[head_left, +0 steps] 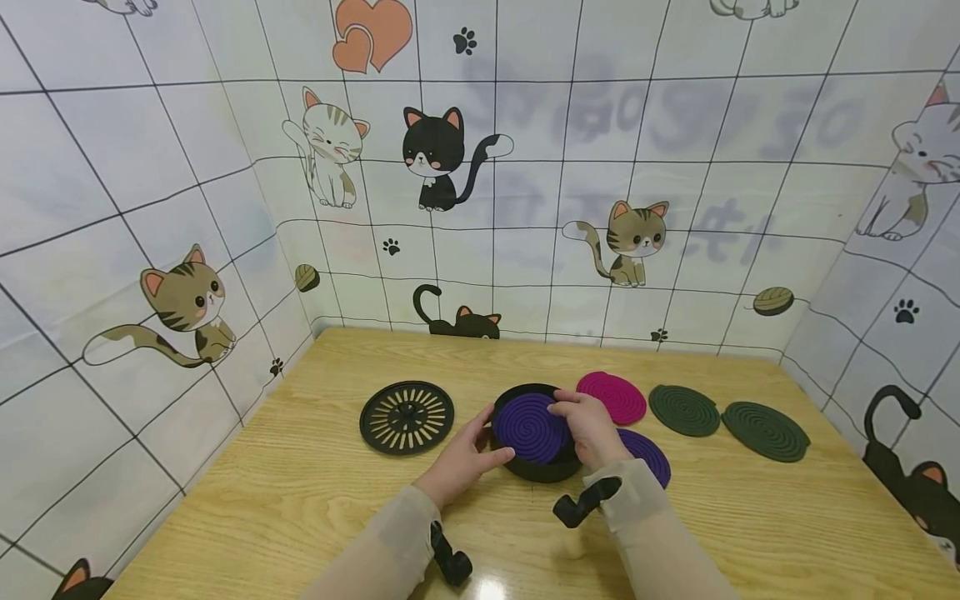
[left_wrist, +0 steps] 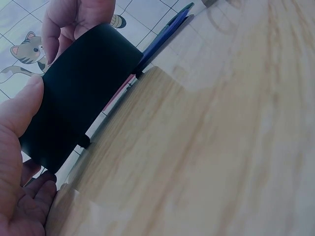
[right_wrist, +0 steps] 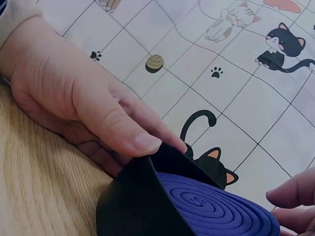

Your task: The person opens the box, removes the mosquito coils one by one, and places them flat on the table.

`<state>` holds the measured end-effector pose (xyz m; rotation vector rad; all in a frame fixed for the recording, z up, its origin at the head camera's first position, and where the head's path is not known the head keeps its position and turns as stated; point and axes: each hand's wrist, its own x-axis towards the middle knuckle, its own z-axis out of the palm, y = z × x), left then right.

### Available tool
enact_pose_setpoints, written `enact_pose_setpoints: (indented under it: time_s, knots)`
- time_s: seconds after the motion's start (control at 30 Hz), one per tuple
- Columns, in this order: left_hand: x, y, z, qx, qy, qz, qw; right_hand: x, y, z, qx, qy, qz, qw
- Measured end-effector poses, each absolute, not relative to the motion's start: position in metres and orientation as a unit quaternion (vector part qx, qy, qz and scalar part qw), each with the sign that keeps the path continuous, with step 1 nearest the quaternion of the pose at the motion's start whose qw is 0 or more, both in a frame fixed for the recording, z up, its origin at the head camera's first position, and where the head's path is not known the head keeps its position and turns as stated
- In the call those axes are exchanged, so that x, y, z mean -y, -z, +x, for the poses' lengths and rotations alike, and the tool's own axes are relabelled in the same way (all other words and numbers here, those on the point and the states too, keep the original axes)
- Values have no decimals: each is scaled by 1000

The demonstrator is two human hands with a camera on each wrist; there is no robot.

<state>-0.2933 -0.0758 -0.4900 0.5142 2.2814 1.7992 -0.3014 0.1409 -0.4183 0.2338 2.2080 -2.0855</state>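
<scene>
A round black mosquito coil holder (head_left: 542, 473) stands on the table in front of me. Inside it sits a purple mosquito coil (head_left: 531, 428), tilted, with one edge up near the rim. My left hand (head_left: 459, 458) grips the holder's left side; its thumb presses the outer wall (left_wrist: 74, 88) in the left wrist view, other fingers low behind it. At the coil's right edge, my right hand (head_left: 590, 425) pinches it between thumb and fingers. In the right wrist view the coil's spiral face (right_wrist: 197, 199) shows between both hands.
A slotted black lid (head_left: 407, 417) lies to the left. Another purple coil (head_left: 651, 458) lies partly behind my right wrist. Farther back are a pink coil (head_left: 613, 397) and two green coils (head_left: 683, 410). A cat-print sheet (head_left: 525, 250) borders the table (head_left: 300, 500).
</scene>
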Motion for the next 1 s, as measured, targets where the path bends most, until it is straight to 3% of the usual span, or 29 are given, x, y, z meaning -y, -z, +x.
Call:
enact_pose_setpoints:
  time_s: [1.0]
  knots:
    - [76,489,-294,-765,-611,177,101,-146,414,-298,-744,660,63,74]
